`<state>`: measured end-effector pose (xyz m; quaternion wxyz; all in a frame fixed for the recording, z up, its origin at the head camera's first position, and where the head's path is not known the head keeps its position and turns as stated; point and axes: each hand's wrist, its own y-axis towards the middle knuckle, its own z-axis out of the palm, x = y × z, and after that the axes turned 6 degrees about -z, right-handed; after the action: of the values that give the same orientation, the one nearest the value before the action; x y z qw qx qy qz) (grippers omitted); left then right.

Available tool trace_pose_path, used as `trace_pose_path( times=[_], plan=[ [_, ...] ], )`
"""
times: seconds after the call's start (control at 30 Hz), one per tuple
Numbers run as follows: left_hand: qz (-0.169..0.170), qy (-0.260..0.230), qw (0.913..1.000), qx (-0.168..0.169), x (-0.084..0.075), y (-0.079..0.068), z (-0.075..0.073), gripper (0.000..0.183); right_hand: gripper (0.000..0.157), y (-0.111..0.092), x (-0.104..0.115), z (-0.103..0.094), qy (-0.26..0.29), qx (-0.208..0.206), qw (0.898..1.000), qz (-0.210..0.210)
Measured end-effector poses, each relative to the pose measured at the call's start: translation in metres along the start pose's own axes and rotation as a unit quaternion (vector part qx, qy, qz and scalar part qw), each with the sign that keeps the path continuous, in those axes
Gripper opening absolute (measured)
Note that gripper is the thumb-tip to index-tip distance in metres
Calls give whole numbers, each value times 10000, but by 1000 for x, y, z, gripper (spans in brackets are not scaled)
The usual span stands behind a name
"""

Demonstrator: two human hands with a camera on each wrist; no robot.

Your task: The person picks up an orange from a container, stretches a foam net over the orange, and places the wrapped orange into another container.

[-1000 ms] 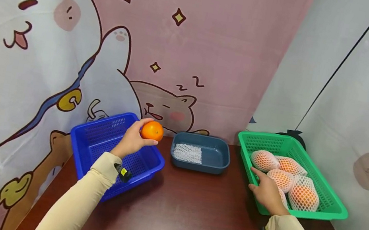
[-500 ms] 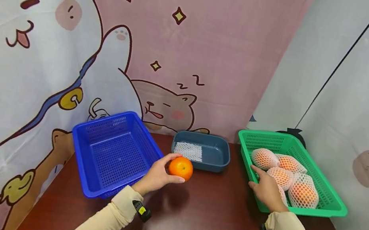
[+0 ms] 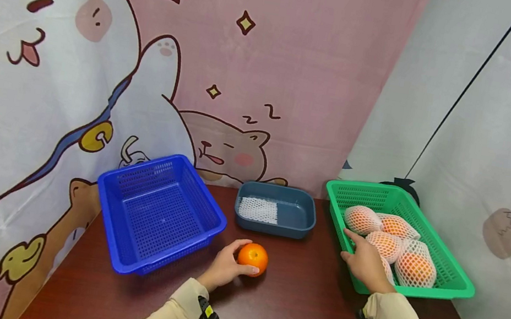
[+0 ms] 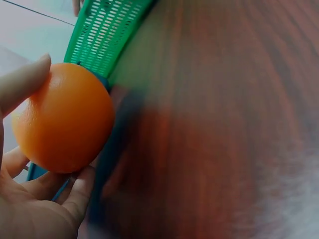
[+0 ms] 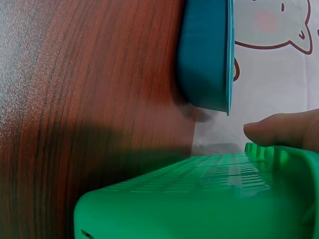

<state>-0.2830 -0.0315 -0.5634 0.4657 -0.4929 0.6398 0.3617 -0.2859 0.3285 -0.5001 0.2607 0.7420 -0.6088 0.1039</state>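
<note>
An orange [image 3: 252, 259] is held in my left hand [image 3: 224, 267], low over the middle of the brown table; whether it touches the tabletop I cannot tell. In the left wrist view the thumb lies on one side of the orange [image 4: 65, 119] and fingertips support the other. My right hand [image 3: 366, 263] rests at the left rim of a green basket [image 3: 455, 277], several net-wrapped fruits [image 3: 384, 246] close by its fingers. One straight digit [image 5: 281, 130] shows over the rim in the right wrist view; the other fingers are hidden.
A blue basket [image 3: 161, 217] with perforated walls stands at the left. Between the two baskets, against the pink backdrop, sits a dark blue tray [image 3: 296, 216] with a white foam net [image 3: 258, 210] in its left half. Printed cloth closes off the back and sides.
My left hand has carried the orange from above the blue basket rightward and down toward the table in front of the tray. The right hand has stayed at the green basket's rim.
</note>
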Motion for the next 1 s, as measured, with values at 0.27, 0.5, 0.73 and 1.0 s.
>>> trace_pose_path(
  times=[0.27,0.5,0.73,1.0],
  plan=[
    [8,487,9980,-408,13,0,1,76,64,3,3,1,7,92,10000,22],
    [-115,594,9970,-477,12,-3,-2,80,64,4,2,3,12,115,9999,4],
    [517,683,9945,-608,-2,-13,-16,79,65,2,1,2,-19,202,9998,53],
    [2109,2031,9489,-1176,-40,-31,-64,60,65,0,3,-2,10,138,9999,58]
  ],
)
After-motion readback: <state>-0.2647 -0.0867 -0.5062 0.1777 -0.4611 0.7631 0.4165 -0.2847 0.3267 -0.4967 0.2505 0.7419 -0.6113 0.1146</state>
